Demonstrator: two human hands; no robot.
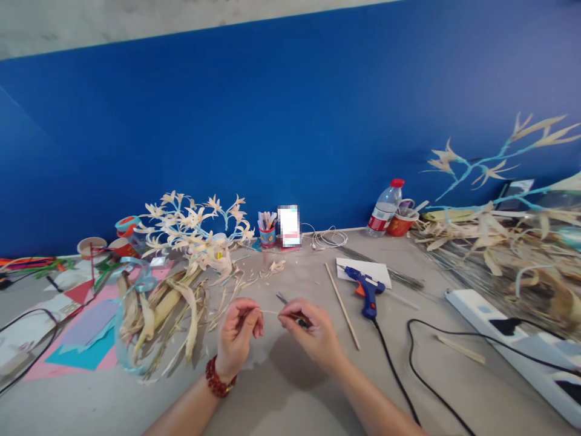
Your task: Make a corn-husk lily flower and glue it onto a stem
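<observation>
Between my two hands runs a short, thin, pale strip [269, 312], which looks like dried husk. My left hand [236, 334], with a red bead bracelet on the wrist, pinches one end between thumb and forefinger. The other end is in the closed fingertips of my right hand [315, 332]. Behind the right hand shows a dark pointed blade [282, 298], seemingly of scissors; the rest is mostly covered, and I cannot tell whether the hand touches it. A bundle of dried husks [181, 303] lies left of my left hand.
Right of my hands lie a wooden stick [341, 306], a blue glue gun [370, 292] with its cord, and a white power strip [508, 345]. Husk flowers [195, 218], a phone [288, 225] and a bottle [385, 209] stand along the blue wall. Coloured paper [86, 351] lies left.
</observation>
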